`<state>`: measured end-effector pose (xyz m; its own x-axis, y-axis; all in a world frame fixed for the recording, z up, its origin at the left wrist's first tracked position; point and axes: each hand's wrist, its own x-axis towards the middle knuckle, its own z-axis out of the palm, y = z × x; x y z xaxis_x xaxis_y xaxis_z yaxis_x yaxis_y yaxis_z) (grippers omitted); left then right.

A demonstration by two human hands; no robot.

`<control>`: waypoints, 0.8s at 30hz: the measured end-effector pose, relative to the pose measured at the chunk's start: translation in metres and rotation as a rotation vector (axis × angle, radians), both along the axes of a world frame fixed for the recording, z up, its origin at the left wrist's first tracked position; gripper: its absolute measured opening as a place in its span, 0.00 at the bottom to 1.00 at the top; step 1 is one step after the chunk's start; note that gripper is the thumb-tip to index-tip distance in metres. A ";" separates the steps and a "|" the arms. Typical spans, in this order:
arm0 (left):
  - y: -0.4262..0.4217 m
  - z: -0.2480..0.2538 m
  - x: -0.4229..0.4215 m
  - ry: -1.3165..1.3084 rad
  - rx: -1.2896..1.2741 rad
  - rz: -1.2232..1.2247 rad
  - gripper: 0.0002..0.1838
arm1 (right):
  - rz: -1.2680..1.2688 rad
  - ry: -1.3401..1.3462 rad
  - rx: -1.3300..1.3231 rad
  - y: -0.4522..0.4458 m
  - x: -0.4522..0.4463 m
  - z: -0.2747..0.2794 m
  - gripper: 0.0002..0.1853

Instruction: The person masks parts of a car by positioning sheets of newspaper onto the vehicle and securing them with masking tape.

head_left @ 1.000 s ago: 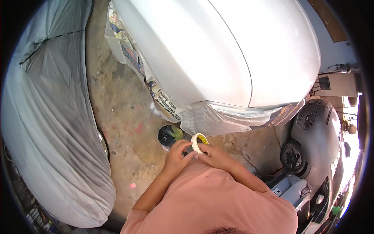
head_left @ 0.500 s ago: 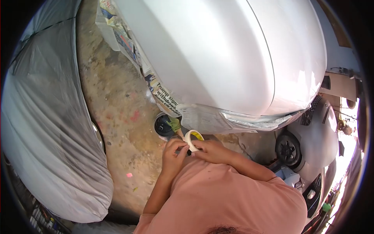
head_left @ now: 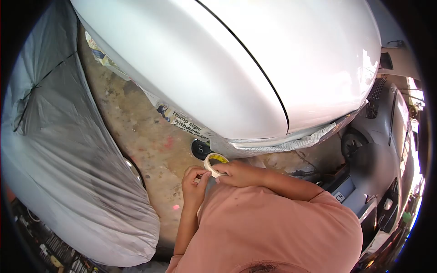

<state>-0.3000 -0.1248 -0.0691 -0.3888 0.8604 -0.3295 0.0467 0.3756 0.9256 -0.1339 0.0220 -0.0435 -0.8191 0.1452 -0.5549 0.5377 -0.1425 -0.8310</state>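
Note:
A roll of masking tape (head_left: 208, 163), cream with a yellow label inside its core, is in front of my chest. My right hand (head_left: 234, 173) grips the roll from the right, fingers reaching into the core. On the other side, my left hand (head_left: 195, 178) pinches with thumb and forefinger at the tape's outer edge; whether a loose end has lifted is too small to tell. Just beyond the hands is the silver-white car body panel (head_left: 191, 68), with newspaper masking (head_left: 189, 125) along its lower edge.
A dark round container (head_left: 199, 149) sits on the stained concrete floor (head_left: 150, 173). To my left stands a vehicle under a grey cover (head_left: 86, 168). Another silver car (head_left: 387, 118) is at the right, near a blurred dark round shape (head_left: 371, 168).
My view has shifted, and the hands with the tape roll appear slightly further left. The green item seen at the dark container is no longer visible. Both hands keep hold of the tape.

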 end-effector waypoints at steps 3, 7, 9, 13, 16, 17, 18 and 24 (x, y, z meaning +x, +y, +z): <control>-0.005 0.008 -0.004 0.065 -0.011 0.001 0.03 | -0.007 0.017 0.017 -0.002 -0.005 0.003 0.16; -0.021 0.018 -0.015 0.120 0.015 0.020 0.03 | 0.028 0.081 0.089 -0.025 -0.017 -0.007 0.15; -0.040 0.021 -0.022 0.120 0.033 0.041 0.04 | 0.053 0.086 0.119 -0.042 -0.028 -0.002 0.14; -0.095 0.017 -0.048 0.126 0.063 0.079 0.04 | 0.070 0.096 0.217 -0.094 -0.057 0.005 0.15; -0.156 0.009 -0.079 0.150 0.075 0.079 0.03 | 0.030 0.118 0.242 -0.162 -0.084 -0.005 0.18; -0.176 0.000 -0.091 0.138 0.085 0.096 0.03 | 0.009 0.126 0.248 -0.182 -0.095 -0.009 0.19; -0.193 -0.002 -0.103 0.123 0.092 0.114 0.04 | 0.006 0.149 0.358 -0.204 -0.107 -0.013 0.19; -0.329 0.063 -0.185 -0.415 0.207 0.041 0.10 | 0.153 0.195 0.615 -0.302 -0.168 -0.012 0.15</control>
